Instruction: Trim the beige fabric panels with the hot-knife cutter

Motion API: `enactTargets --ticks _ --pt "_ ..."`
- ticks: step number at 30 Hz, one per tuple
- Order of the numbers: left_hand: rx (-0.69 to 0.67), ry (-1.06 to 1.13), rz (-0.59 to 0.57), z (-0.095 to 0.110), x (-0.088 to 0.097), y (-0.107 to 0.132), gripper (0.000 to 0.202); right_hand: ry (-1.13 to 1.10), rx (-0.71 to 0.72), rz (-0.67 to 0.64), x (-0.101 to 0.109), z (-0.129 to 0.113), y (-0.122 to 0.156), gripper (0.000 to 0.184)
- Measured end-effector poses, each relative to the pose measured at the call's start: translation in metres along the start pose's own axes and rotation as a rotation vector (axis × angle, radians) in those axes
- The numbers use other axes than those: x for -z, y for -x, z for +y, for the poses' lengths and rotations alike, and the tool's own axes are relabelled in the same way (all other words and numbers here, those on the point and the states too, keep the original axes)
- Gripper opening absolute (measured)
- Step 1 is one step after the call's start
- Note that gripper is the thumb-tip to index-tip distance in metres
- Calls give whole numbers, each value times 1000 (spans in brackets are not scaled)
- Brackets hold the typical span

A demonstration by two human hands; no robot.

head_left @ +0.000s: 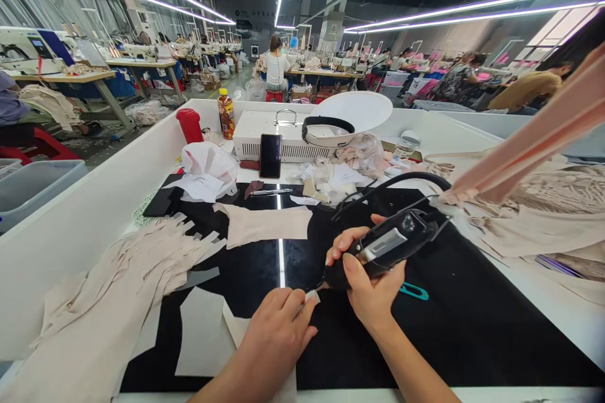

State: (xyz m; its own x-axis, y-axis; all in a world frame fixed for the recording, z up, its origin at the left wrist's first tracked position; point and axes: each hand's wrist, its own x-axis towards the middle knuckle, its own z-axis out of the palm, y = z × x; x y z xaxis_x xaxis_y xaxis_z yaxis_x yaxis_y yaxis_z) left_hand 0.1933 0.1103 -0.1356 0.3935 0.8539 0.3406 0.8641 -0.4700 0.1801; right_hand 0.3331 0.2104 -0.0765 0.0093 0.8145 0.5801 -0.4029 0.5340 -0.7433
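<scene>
My right hand (373, 286) is wrapped round a black corded hand-held power tool (392, 238), its narrow tip pointing down and left. Close to that tip, my left hand (281, 321) pinches the end of a beige fabric piece (312, 296). Whether tip and cloth touch, I cannot tell. Part of the cloth is hidden under my left hand and forearm. To the left lies a pale, curved-edge fabric piece (203, 330). Farther back, another beige fabric piece (269, 225) rests flat on the black work surface (454, 334). A teal plastic-handled item (414, 291) lies right of my right hand.
Piled beige fabric strips (137, 271) cover the left side, with more beige fabric (558, 201) at the right. A pink cloth band (529, 132) stretches up by the tool's cord. Behind are a phone (270, 156), a pen (271, 192), a white box (250, 132) and a bottle (226, 114).
</scene>
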Motion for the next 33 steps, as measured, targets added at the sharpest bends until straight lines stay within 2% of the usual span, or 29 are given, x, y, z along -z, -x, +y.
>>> enactTargets --ticks 21,33 --pt "17 -45 -65 1 2 0 59 -20 8 -11 0 -2 -3 53" --pt "28 -28 -45 1 2 -1 57 23 -22 23 0 -4 -1 53"
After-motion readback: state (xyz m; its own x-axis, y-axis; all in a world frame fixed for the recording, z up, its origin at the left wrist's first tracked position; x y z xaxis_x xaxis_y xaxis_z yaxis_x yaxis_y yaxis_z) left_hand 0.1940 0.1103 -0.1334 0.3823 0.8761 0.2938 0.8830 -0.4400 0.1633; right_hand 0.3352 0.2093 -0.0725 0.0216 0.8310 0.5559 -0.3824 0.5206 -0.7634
